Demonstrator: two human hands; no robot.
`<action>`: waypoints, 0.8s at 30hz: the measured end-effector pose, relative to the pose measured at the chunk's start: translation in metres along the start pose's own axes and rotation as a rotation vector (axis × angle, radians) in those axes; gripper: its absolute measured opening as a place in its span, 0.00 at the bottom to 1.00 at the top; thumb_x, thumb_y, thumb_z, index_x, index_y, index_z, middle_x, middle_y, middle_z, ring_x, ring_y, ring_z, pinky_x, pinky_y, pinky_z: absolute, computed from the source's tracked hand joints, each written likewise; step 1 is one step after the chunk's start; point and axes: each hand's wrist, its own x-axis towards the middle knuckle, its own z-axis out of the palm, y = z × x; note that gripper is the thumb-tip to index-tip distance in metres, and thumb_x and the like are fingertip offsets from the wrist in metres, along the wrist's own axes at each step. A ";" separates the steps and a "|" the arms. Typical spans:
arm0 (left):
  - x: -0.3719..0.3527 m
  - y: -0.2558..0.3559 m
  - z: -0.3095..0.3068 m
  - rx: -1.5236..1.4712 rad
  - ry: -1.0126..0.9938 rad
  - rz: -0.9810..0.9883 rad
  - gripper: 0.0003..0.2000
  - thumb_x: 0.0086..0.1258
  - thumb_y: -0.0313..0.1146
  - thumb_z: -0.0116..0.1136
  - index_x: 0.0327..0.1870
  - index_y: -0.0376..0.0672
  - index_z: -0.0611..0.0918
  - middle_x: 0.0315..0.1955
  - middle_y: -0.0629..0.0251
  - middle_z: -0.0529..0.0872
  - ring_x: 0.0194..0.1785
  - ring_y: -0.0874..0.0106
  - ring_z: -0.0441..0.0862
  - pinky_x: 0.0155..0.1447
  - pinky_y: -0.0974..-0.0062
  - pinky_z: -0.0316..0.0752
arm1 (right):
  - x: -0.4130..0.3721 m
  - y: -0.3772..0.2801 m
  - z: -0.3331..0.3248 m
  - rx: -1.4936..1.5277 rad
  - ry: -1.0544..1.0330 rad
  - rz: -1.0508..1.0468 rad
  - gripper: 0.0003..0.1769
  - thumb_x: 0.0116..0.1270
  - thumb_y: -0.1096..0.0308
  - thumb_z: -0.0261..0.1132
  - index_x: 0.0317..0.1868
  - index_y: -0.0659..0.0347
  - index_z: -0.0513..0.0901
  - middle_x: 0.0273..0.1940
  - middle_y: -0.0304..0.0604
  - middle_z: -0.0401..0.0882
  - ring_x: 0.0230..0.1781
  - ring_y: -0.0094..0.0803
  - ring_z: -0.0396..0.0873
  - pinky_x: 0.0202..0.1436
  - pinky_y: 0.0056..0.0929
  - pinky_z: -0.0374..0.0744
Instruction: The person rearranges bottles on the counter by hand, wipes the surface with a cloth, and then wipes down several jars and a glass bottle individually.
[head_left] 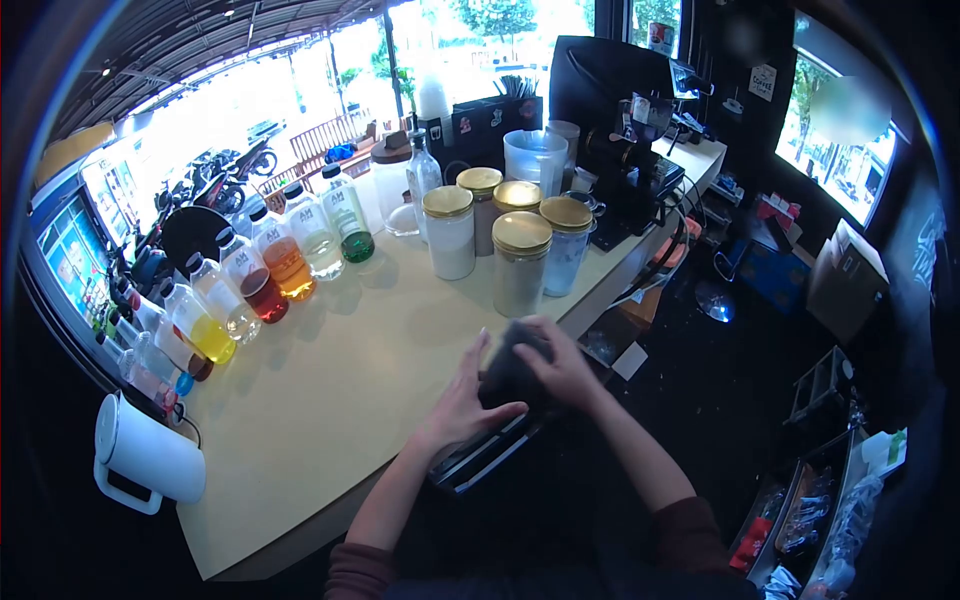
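At the counter's front edge, a blurred dark grey object (pixel 505 365), whose kind I cannot make out, sits between both hands. My right hand (pixel 556 368) is curled over its upper right side and grips it. My left hand (pixel 465 402) lies along its left side, fingers stretched and thumb apart. Just below is a dark item with shiny straight edges (pixel 480 458), partly hidden by my left hand and the object. Beyond my hands stands a gold-lidded jar (pixel 521 270), the nearest of several such jars.
Bottles of coloured liquid, including a yellow one (pixel 205 330), line the far left of the counter (pixel 300 430). A white kettle (pixel 150 455) stands at the left corner. A black coffee machine (pixel 620 130) is at the back right. Cardboard (pixel 848 278) and a shelf of packets (pixel 805 510) are right.
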 end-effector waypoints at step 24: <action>0.151 -0.080 0.074 -0.030 0.231 -0.097 0.47 0.41 0.40 0.80 0.62 0.36 0.63 0.51 0.48 0.79 0.56 0.57 0.78 0.60 0.63 0.74 | 0.037 0.103 -0.059 0.075 0.311 0.105 0.26 0.62 0.74 0.65 0.61 0.63 0.69 0.57 0.45 0.69 0.49 0.31 0.76 0.42 0.24 0.77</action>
